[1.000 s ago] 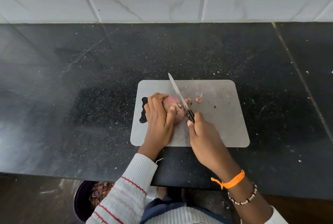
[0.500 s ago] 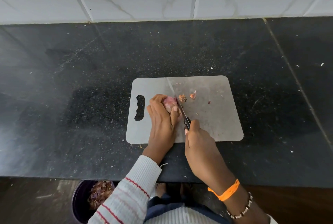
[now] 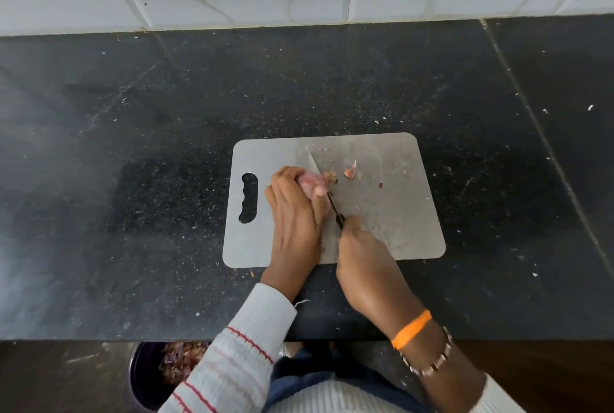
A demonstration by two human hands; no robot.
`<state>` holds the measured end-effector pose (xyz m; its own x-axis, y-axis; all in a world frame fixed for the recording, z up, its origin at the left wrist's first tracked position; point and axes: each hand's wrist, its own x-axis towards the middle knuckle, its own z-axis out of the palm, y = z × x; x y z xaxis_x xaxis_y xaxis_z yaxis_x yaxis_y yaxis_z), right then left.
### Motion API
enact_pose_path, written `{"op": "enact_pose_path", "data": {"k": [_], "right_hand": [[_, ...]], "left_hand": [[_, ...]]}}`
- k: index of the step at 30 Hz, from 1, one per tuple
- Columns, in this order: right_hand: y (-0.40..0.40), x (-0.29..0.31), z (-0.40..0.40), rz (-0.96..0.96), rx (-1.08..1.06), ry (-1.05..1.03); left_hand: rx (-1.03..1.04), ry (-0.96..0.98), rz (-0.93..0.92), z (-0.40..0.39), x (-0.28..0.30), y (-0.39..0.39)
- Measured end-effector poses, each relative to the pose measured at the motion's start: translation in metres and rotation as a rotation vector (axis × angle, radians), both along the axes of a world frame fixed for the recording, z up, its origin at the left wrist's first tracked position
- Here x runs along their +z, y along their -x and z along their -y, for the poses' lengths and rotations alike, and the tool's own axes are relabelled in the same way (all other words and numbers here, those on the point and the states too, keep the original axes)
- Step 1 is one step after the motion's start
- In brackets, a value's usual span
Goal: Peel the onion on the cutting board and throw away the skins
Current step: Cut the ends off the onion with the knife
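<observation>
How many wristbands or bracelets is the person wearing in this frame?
2, both on the right wrist: an orange band nearer the hand, and a beaded bracelet just behind it. The left wrist is under a sleeve, so any there would be hidden.

The cutting board is laid flat on the desk, near its front edge, with the handle slot at the board's left end. The onion is held on the board by the left hand, right of the slot. The knife is set against the onion's right side, its handle enclosed by the right hand. Skin scraps are scattered on the board right of the blade. A bin is placed on the floor below the desk's front edge, left of the person.
</observation>
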<state>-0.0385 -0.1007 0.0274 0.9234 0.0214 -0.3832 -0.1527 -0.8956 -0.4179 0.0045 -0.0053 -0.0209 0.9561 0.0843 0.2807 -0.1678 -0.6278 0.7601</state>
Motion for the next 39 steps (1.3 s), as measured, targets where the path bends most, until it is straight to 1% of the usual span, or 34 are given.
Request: {"op": "enact_pose_path", "data": {"k": [2,5,9,11,12,14,16,19,23,26,32,36,39], "right_hand": [[0.002,-0.005,0.003,0.026,0.013,-0.012],[-0.003,-0.008,0.007,0.057,-0.003,-0.057],[-0.013,-0.007,0.016,0.039,-0.038,-0.11],[-0.016,-0.005,0.02,0.037,-0.034,-0.136],[-0.017,-0.004,0.022,0.045,-0.031,-0.148],[-0.017,-0.001,0.023,0.07,-0.031,-0.18],[-0.016,0.002,0.022,0.108,-0.022,-0.206],[-0.013,0.005,0.018,0.158,0.016,-0.213],[-0.008,0.004,0.013,0.151,0.068,-0.199],[-0.003,0.004,0.007,0.128,0.074,-0.192],[0.004,0.008,0.002,0.19,0.101,-0.125],[0.0,0.014,-0.001,0.118,0.089,-0.007],[-0.01,0.004,0.003,0.037,0.053,-0.023]], "left_hand": [[-0.003,0.021,-0.017,-0.003,0.004,-0.003],[-0.089,0.031,-0.06,-0.006,0.009,0.003],[-0.243,0.124,-0.296,-0.021,0.018,0.007],[-0.328,0.153,-0.362,-0.033,0.02,0.004],[-0.336,0.182,-0.369,-0.037,0.019,0.002],[-0.286,0.242,-0.344,-0.037,0.016,-0.001],[-0.187,0.273,-0.272,-0.031,0.013,-0.005],[-0.081,0.253,-0.166,-0.024,0.008,-0.013],[-0.065,0.154,-0.138,-0.02,0.005,-0.011],[-0.039,0.185,-0.146,-0.019,0.005,-0.007],[-0.063,0.142,-0.114,-0.014,0.004,-0.002],[-0.088,0.11,-0.107,-0.009,0.006,-0.005],[-0.109,0.074,-0.084,-0.007,0.005,-0.004]]}}
